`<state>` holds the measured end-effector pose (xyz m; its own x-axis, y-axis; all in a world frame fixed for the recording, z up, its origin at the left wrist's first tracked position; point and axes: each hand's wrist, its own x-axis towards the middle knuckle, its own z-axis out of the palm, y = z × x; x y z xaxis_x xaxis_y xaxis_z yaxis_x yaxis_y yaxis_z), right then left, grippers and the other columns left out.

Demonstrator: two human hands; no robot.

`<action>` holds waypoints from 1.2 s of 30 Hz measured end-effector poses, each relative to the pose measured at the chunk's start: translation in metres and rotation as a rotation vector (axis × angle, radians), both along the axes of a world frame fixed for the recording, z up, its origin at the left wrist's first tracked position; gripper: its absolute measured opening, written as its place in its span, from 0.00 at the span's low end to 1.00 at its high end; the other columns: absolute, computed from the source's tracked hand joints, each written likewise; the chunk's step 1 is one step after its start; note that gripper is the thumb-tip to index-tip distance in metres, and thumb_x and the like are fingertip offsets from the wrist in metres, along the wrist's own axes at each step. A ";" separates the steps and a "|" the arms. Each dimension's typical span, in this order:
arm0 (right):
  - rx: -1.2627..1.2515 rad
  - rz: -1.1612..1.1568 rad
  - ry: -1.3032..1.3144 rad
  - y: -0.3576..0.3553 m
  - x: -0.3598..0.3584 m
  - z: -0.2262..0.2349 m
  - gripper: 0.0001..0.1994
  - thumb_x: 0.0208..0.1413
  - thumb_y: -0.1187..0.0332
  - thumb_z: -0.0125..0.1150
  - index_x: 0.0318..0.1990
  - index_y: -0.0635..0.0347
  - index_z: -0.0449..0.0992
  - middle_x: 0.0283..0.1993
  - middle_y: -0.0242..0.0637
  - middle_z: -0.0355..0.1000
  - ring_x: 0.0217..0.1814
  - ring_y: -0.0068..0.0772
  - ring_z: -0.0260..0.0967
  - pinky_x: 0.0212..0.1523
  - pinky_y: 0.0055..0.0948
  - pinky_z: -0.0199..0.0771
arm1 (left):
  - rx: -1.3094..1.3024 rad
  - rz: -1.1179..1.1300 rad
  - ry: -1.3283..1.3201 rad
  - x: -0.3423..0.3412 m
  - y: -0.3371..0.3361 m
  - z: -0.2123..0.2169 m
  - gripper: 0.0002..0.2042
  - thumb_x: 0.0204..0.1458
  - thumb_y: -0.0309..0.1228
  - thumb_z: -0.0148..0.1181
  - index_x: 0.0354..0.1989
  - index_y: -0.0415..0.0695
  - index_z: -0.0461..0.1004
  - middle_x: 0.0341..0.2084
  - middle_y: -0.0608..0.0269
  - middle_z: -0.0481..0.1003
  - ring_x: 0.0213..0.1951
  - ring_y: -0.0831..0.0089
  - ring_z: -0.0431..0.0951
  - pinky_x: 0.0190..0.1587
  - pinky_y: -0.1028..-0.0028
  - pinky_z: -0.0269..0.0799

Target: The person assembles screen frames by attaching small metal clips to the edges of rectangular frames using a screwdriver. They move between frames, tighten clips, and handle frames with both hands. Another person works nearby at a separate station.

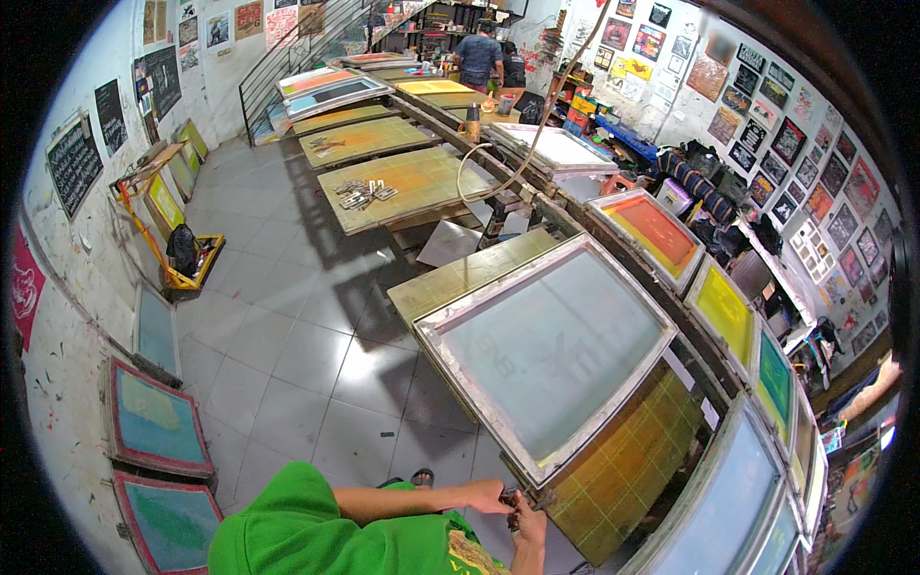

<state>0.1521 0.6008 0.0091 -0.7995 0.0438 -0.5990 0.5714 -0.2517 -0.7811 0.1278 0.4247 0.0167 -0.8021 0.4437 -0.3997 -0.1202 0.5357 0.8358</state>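
My left hand [486, 495] reaches across from the green sleeve, its fingers closed close to the near corner of a large screen printing frame [561, 331]. My right hand [528, 525] comes up from the lower edge and meets it, also closed. Between the fingers shows a small dark object [510, 500], too small to name. The frame has a pale worn border and grey-blue mesh with faint lettering shapes. It lies tilted over a wooden printing board [623, 460] marked with yellow grid lines.
More boards, one bearing several metal clamps [362, 194], run along a rail to the back. Coloured screens [725, 311] line the right side; others [158, 417] lean at the left wall. A hose [522, 172] hangs over the rail. A person [478, 59] stands far off.
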 end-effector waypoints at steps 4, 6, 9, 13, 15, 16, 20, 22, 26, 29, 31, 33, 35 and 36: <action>-0.030 -0.097 -0.041 -0.001 -0.001 -0.009 0.06 0.60 0.71 0.69 0.34 0.60 0.78 0.25 0.29 0.73 0.18 0.20 0.63 0.17 0.21 0.57 | 0.009 0.063 0.031 0.006 0.003 0.005 0.32 0.41 0.57 0.71 0.20 0.32 0.76 0.17 0.45 0.75 0.23 0.51 0.78 0.29 0.57 0.72; 0.002 0.014 -0.086 0.008 -0.001 -0.013 0.09 0.56 0.68 0.74 0.33 0.58 0.76 0.24 0.28 0.71 0.20 0.21 0.64 0.18 0.24 0.57 | 0.003 0.072 0.020 0.008 0.004 0.000 0.30 0.44 0.56 0.69 0.23 0.32 0.76 0.19 0.45 0.76 0.24 0.52 0.78 0.31 0.56 0.73; 0.005 0.114 -0.088 0.011 0.003 -0.016 0.12 0.55 0.65 0.76 0.33 0.57 0.76 0.23 0.26 0.69 0.20 0.21 0.63 0.19 0.25 0.57 | 0.017 0.099 0.026 0.012 0.005 -0.010 0.29 0.44 0.54 0.68 0.23 0.32 0.76 0.18 0.45 0.76 0.24 0.53 0.79 0.30 0.57 0.73; 0.066 0.116 -0.123 0.003 0.017 0.006 0.13 0.60 0.61 0.71 0.36 0.60 0.75 0.29 0.33 0.75 0.16 0.18 0.55 0.18 0.23 0.54 | 0.052 0.213 -0.137 0.022 -0.013 0.012 0.26 0.45 0.53 0.67 0.27 0.34 0.79 0.23 0.45 0.79 0.29 0.53 0.81 0.34 0.58 0.75; 0.046 0.132 -0.121 0.005 0.026 0.006 0.15 0.60 0.58 0.70 0.35 0.60 0.75 0.30 0.34 0.75 0.16 0.17 0.53 0.18 0.24 0.55 | -0.027 0.285 -0.205 0.020 -0.033 0.022 0.25 0.45 0.52 0.67 0.30 0.35 0.81 0.26 0.47 0.81 0.32 0.54 0.82 0.37 0.59 0.76; 0.037 0.147 -0.121 0.007 0.030 0.004 0.15 0.60 0.57 0.70 0.35 0.60 0.75 0.30 0.35 0.76 0.16 0.17 0.52 0.18 0.24 0.55 | -0.067 0.328 -0.240 0.025 -0.043 0.022 0.24 0.46 0.51 0.67 0.32 0.36 0.81 0.27 0.48 0.81 0.33 0.55 0.83 0.38 0.60 0.76; 0.202 0.163 -0.119 0.015 0.056 -0.034 0.16 0.61 0.57 0.68 0.37 0.62 0.75 0.31 0.35 0.76 0.16 0.16 0.52 0.17 0.24 0.56 | -0.088 0.580 -0.147 0.028 -0.110 0.002 0.21 0.48 0.49 0.68 0.34 0.39 0.84 0.30 0.51 0.83 0.35 0.60 0.83 0.40 0.62 0.76; 0.248 0.223 -0.104 0.024 0.068 -0.067 0.16 0.61 0.57 0.68 0.39 0.63 0.75 0.30 0.35 0.76 0.16 0.16 0.52 0.17 0.24 0.56 | -0.170 0.712 -0.252 0.028 -0.164 -0.022 0.22 0.48 0.50 0.68 0.34 0.41 0.84 0.31 0.52 0.83 0.35 0.62 0.83 0.41 0.64 0.76; 0.309 0.130 -0.146 0.025 0.092 -0.095 0.16 0.62 0.59 0.67 0.40 0.65 0.77 0.31 0.37 0.77 0.16 0.16 0.55 0.16 0.24 0.56 | -0.275 0.978 -0.076 0.013 -0.268 0.005 0.19 0.49 0.47 0.71 0.33 0.39 0.84 0.26 0.57 0.82 0.29 0.68 0.80 0.36 0.65 0.75; 0.282 0.065 -0.144 0.023 0.106 -0.104 0.16 0.62 0.59 0.66 0.40 0.67 0.77 0.32 0.39 0.78 0.16 0.17 0.57 0.16 0.23 0.56 | -0.302 1.062 0.089 -0.007 -0.344 0.036 0.18 0.51 0.45 0.71 0.29 0.40 0.83 0.22 0.60 0.79 0.25 0.72 0.75 0.32 0.64 0.70; 0.331 0.031 -0.163 0.017 0.107 -0.096 0.15 0.62 0.60 0.66 0.41 0.67 0.77 0.33 0.41 0.79 0.16 0.18 0.58 0.15 0.23 0.56 | -0.281 1.123 0.177 -0.024 -0.386 0.055 0.18 0.51 0.46 0.71 0.26 0.40 0.82 0.18 0.63 0.76 0.23 0.73 0.73 0.29 0.65 0.68; 0.307 -0.012 -0.199 0.010 0.108 -0.093 0.16 0.63 0.59 0.66 0.41 0.67 0.77 0.33 0.41 0.79 0.16 0.18 0.60 0.15 0.24 0.56 | -0.274 1.131 0.269 -0.063 -0.418 0.078 0.18 0.51 0.46 0.71 0.24 0.40 0.82 0.16 0.65 0.75 0.22 0.74 0.71 0.28 0.66 0.66; 0.334 -0.045 -0.204 -0.005 0.104 -0.092 0.17 0.63 0.58 0.65 0.41 0.67 0.77 0.33 0.41 0.79 0.16 0.19 0.60 0.15 0.24 0.57 | -0.275 1.129 0.319 -0.103 -0.462 0.090 0.18 0.51 0.45 0.71 0.24 0.40 0.82 0.16 0.65 0.75 0.22 0.75 0.71 0.28 0.67 0.66; 0.374 -0.063 -0.195 -0.015 0.103 -0.093 0.18 0.63 0.56 0.65 0.41 0.67 0.78 0.32 0.41 0.79 0.16 0.19 0.61 0.15 0.24 0.57 | -0.269 1.139 0.332 -0.125 -0.485 0.094 0.18 0.51 0.45 0.71 0.25 0.40 0.82 0.17 0.65 0.75 0.22 0.75 0.71 0.28 0.67 0.66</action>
<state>0.2548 0.5863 -0.0835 -0.6615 0.3318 -0.6726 0.7103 -0.0105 -0.7038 0.0029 -0.0598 0.1106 -0.7596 -0.6464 -0.0716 -0.4358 0.4242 0.7938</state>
